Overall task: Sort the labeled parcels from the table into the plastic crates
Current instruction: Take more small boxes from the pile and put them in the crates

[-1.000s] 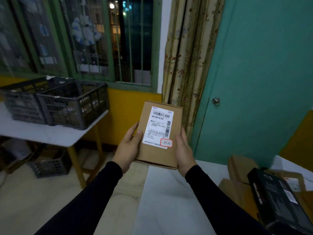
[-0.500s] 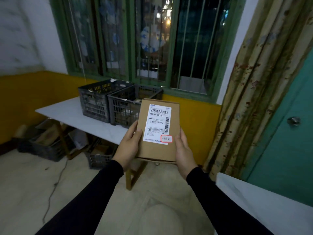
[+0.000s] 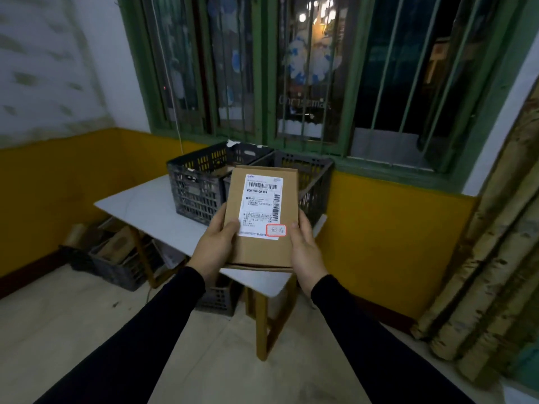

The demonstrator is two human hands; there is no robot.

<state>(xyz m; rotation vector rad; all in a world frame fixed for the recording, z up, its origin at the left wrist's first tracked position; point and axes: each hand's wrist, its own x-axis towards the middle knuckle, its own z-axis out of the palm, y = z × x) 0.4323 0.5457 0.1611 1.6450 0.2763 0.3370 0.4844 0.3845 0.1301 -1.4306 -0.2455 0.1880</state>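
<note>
The window (image 3: pixel 306 77), barred and green-framed, fills the wall above and behind the table (image 3: pixel 151 212), and a curtain (image 3: pixel 495 258) hangs to the right of the table. The table, pale-topped on wooden legs, stands against the yellow wall. On its far half, under the window, two dark plastic crates sit side by side and touching: the left crate (image 3: pixel 198 185) and the right crate (image 3: pixel 313 185). Cardboard shows inside the left crate; the contents of the right crate are hidden by the parcel. Under the table lie a low crate (image 3: pixel 116 266) of flattened cardboard and a small basket (image 3: pixel 217 298). The parcel (image 3: pixel 262 217), a flat brown carton with a white label (image 3: pixel 261 205) facing the camera and a red-boxed handwritten mark at the label's lower right corner, is held up in the air over the near edge of the table, in front of both crates. The left hand (image 3: pixel 213 246) grips its left edge, thumb pressed on the face, fingers curled behind and out of sight. The right hand (image 3: pixel 304 249) grips the right edge likewise, thumb beside the red mark. Judgement: the step in hand is carrying the parcel to the crates with its label being read. The next move calls for matching the mark to a crate, then lowering the parcel over that rim; which crate is correct cannot be told.
</note>
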